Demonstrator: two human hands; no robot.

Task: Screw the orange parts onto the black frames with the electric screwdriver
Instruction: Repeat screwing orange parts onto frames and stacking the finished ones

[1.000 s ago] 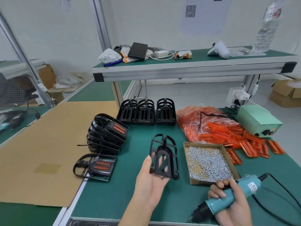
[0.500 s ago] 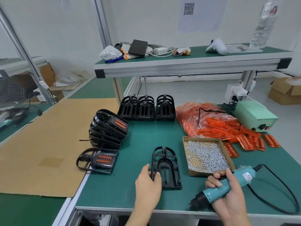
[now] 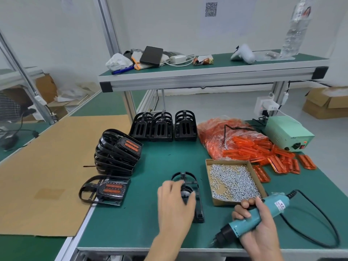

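1. Green-matted desk (image 3: 143, 219), aluminium-framed, an upper shelf (image 3: 207, 76) across the back; a cardboard sheet (image 3: 47, 166) lies off its left edge
2. Bag of orange parts (image 3: 222, 136) at back right, loose orange parts (image 3: 282, 159) spilling toward the right edge. Thin clear plastic; I judge them light, a little flexible, likely to skid. Best pinched by the long edges
3. Stack of finished frames (image 3: 116, 153) left of centre, orange already fitted; one finished frame (image 3: 105, 191) lies flat at the left edge. Three stacks of bare frames (image 3: 163, 127) along the back
4. Screw box (image 3: 233, 181), shallow cardboard, right of centre and full of small silver screws. Fiddly and apt to roll, by my judgement
5. Black frame (image 3: 197, 202) in hand lies flat near the front edge, just left of the screw box, no orange part in it yet. Open moulded ribs; judged light and stiff, so it may slide under driver pressure. Hold it down by the solid plate end
6. Left hand (image 3: 175, 206) rests over the frame, fingers spread and blurred; cannot tell whether it grips or only touches
7. Right hand (image 3: 258, 228) is wrapped around the teal electric screwdriver (image 3: 252, 221) near the front edge, tip pointing down-left, cord looping off right
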